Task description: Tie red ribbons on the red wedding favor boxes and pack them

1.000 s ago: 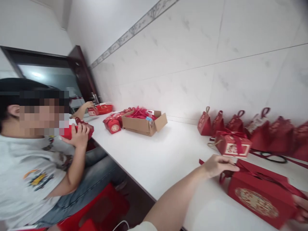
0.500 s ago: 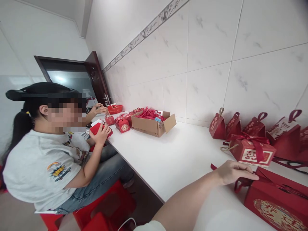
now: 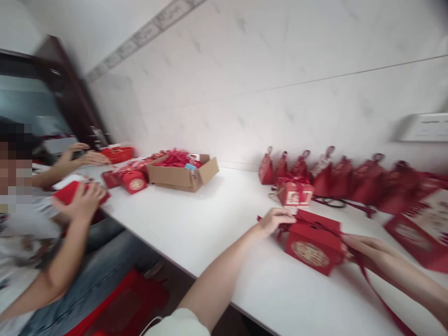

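A red gift box [image 3: 311, 249] with a gold round print lies on the white table in front of me. Dark red ribbon is laid across its top. At its left end my left hand [image 3: 276, 220] is closed, fingers pressed on the top edge beside a ribbon end. My right hand [image 3: 364, 245] closes about the opposite end, its fingertips partly hidden and blurred. From under this hand a loose dark red ribbon [image 3: 371, 284] trails down to the right. Behind stands a smaller red box [image 3: 296, 191] tied with a ribbon bow.
Several red peaked boxes [image 3: 341, 175] line the wall, and a larger red box [image 3: 423, 231] stands at the right. A cardboard box [image 3: 175, 177] of red ribbons sits farther left. Beyond the table edge a co-worker holds a red box [image 3: 68, 191]. A red basket [image 3: 119, 154] is behind.
My view has swung to the right, bringing my right hand and more peaked boxes into sight. My left hand remains at the gift box's left end.
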`<control>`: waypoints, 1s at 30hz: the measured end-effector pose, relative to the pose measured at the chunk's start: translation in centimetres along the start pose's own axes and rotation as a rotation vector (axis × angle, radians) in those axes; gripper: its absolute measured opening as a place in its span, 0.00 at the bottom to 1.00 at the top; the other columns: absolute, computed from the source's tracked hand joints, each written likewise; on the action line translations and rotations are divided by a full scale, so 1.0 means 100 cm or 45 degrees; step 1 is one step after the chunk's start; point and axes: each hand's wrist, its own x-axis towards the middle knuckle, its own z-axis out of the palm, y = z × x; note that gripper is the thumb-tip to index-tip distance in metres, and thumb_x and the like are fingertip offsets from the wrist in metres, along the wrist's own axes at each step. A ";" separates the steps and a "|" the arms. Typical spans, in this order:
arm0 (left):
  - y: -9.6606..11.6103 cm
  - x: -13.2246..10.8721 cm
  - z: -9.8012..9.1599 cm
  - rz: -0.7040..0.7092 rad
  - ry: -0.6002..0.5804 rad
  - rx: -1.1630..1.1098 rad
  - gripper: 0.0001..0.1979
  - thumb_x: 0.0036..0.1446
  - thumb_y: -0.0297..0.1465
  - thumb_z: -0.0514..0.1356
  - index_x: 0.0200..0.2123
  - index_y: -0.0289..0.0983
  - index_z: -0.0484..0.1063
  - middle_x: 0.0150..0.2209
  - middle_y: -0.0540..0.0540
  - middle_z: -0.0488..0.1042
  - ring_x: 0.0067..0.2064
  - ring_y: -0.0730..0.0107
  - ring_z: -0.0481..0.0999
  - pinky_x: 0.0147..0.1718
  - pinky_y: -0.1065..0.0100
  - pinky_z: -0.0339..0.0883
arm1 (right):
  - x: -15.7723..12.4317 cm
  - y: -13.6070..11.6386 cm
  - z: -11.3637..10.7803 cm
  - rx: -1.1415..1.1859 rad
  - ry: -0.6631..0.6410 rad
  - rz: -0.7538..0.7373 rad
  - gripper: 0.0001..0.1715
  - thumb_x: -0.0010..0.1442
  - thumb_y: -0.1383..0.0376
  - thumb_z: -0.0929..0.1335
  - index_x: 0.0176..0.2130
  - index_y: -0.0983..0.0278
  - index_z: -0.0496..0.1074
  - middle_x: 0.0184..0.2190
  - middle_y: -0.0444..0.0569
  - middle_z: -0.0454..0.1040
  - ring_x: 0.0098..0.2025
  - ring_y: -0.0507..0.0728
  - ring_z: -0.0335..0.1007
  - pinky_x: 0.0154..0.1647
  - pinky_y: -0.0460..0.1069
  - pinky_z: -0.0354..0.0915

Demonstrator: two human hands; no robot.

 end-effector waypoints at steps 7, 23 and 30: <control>0.002 0.002 -0.006 -0.028 -0.109 -0.029 0.16 0.37 0.35 0.64 0.16 0.36 0.58 0.15 0.55 0.60 0.19 0.79 0.57 0.22 0.71 0.44 | -0.006 -0.027 0.015 -0.189 -0.192 0.107 0.21 0.53 0.52 0.69 0.23 0.67 0.72 0.22 0.48 0.71 0.26 0.52 0.67 0.33 0.48 0.64; 0.015 -0.008 -0.006 0.058 -0.193 0.344 0.20 0.44 0.42 0.63 0.15 0.36 0.58 0.14 0.55 0.59 0.15 0.81 0.56 0.15 0.74 0.45 | -0.008 -0.036 0.026 -0.269 -0.009 -0.069 0.21 0.53 0.49 0.69 0.27 0.65 0.66 0.25 0.44 0.69 0.26 0.51 0.66 0.31 0.48 0.64; 0.011 -0.009 0.003 0.190 -0.029 0.503 0.20 0.46 0.42 0.62 0.17 0.36 0.55 0.17 0.55 0.57 0.21 0.79 0.56 0.20 0.74 0.48 | -0.011 -0.039 0.032 -0.360 -0.011 -0.070 0.21 0.53 0.50 0.68 0.36 0.65 0.69 0.32 0.48 0.72 0.31 0.54 0.68 0.33 0.49 0.65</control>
